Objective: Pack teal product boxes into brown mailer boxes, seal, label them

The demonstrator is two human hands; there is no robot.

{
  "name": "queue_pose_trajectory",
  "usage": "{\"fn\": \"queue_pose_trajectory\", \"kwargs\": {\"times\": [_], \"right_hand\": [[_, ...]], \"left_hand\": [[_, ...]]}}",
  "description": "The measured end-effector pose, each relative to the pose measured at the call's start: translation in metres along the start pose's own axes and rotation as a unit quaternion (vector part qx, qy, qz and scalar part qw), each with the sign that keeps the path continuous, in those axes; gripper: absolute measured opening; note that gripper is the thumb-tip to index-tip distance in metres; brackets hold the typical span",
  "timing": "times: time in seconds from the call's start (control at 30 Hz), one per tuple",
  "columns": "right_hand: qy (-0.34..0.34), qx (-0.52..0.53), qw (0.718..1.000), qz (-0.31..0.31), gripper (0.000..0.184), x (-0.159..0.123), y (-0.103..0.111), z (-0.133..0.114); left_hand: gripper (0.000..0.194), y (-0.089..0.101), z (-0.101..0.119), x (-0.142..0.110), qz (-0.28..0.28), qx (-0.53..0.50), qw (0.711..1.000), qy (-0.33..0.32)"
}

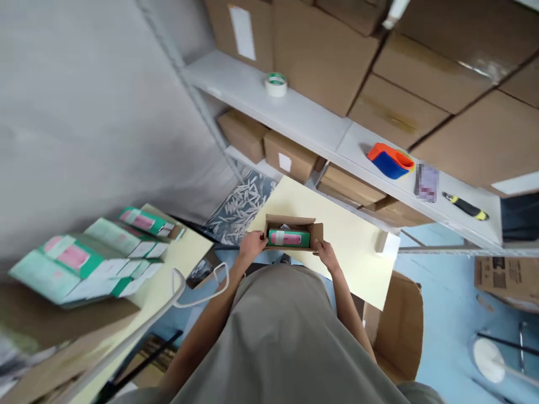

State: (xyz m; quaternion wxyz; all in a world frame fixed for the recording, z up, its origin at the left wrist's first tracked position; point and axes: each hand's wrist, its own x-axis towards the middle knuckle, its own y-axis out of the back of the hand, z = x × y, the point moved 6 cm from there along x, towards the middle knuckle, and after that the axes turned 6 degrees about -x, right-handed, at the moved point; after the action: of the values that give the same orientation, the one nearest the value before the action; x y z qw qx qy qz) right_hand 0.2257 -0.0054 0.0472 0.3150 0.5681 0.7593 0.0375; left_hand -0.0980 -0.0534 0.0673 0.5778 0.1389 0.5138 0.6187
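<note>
A small open cardboard box rests near the front edge of the pale yellow table. Inside lies a green carton with a pink picture on its face. My left hand is closed on the cardboard box's left end, thumb and fingers at the rim. At the opposite end, my right hand pinches the flap near the lower right corner. The box's back flap stands up. Its underside and the fingertips behind the cardboard are hidden.
Several green and pink cartons lie on the left-hand table. A shelf behind carries a tape roll, an orange and blue object and a box cutter. Large cartons are stacked there. An open box stands at right.
</note>
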Motion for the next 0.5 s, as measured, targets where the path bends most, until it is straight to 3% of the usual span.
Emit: {"fn": "queue_pose_trajectory", "kwargs": {"times": [0.27, 0.4, 0.5], "right_hand": [[0.03, -0.082, 0.977, -0.195, 0.045, 0.002, -0.139, -0.093], [0.022, -0.115, 0.953, -0.279, 0.038, -0.01, -0.223, -0.125], [0.027, -0.144, 0.941, -0.305, 0.035, -0.019, -0.287, -0.145]], "left_hand": [[0.021, 0.05, -0.166, -0.097, 0.087, -0.122, 0.975, 0.167], [0.026, 0.059, -0.233, -0.15, 0.108, -0.167, 0.953, 0.23], [0.028, 0.062, -0.281, -0.186, 0.115, -0.183, 0.936, 0.278]]}}
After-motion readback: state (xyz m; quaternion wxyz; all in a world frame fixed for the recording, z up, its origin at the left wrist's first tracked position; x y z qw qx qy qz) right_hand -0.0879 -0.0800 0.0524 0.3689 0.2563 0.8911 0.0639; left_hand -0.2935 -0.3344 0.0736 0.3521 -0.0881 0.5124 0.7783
